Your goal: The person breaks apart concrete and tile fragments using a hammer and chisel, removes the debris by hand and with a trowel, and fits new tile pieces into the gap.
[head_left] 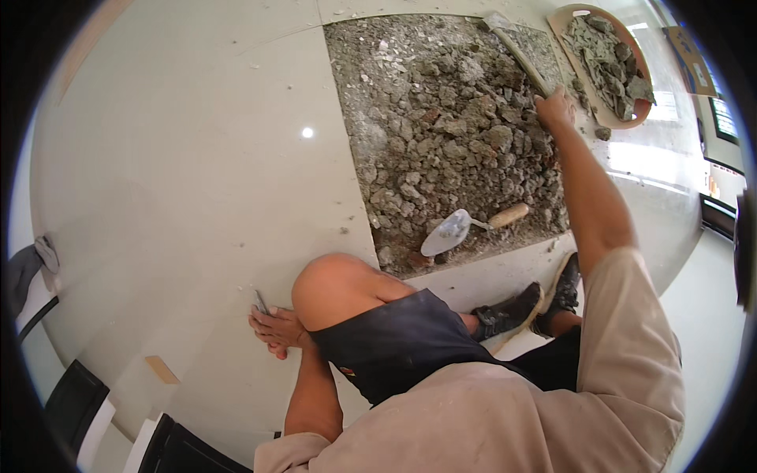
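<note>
Beige shirt (465,418), right fingers (543,110) closed round long handle (527,65), left fingers (260,322) curled round grey tool (259,299)

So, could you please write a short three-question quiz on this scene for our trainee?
1. Which hand grips the long-handled tool?
2. True or false: the trowel lies on the rubble.
3. What does the orange tub hold: (a) water, (b) broken chunks or (c) folded cloth?

Key:
1. The right hand.
2. True.
3. b.
</note>
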`<state>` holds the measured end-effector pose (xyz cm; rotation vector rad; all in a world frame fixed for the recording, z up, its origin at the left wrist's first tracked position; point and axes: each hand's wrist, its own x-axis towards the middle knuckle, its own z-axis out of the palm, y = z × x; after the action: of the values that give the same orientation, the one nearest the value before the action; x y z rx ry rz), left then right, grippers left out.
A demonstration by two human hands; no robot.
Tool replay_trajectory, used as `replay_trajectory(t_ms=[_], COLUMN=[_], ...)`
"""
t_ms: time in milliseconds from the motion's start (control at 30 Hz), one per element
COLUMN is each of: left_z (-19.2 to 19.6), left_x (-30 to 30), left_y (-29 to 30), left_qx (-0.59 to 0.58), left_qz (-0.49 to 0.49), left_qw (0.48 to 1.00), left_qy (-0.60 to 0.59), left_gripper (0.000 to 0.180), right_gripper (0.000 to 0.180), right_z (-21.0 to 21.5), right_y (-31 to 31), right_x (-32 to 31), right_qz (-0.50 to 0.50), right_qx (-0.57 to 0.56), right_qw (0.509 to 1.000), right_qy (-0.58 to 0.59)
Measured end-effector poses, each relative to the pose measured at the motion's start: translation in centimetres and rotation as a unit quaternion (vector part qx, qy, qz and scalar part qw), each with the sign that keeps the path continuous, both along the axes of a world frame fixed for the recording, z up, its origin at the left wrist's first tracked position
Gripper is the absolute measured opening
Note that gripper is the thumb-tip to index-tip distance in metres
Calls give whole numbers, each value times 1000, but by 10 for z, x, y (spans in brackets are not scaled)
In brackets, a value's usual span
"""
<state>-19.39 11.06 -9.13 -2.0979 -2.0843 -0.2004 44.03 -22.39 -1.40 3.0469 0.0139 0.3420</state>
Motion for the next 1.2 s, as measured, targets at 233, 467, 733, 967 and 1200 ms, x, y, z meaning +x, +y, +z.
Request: replay_trajectory(t_ms=[233, 467, 733, 967, 1200], left_z=[-2, 9, 63, 257, 216], left_x=[-13, -8, -58, 151, 232], left_y=[8, 1, 102, 31, -60], left_qx=[-22, -30, -186, -400, -602], left_qz=[5, -4, -23, -198, -110], left_qw=[1000, 999, 872, 529, 439], left_qy=[17, -35, -452, -722, -657], left_gripper=[51, 47, 39, 36, 17], right_gripper=[48, 55, 25, 32, 30], right_z=[19, 77, 162, 173, 171], right_y=[22, 39, 48, 122, 116], right_x=[12, -125, -299, -356, -382], right_qz=[50, 14, 71, 108, 58], right_qx=[21, 431, 630, 758, 771], right_qw=[975, 885, 735, 553, 452], right_qy=[214, 177, 239, 329, 445])
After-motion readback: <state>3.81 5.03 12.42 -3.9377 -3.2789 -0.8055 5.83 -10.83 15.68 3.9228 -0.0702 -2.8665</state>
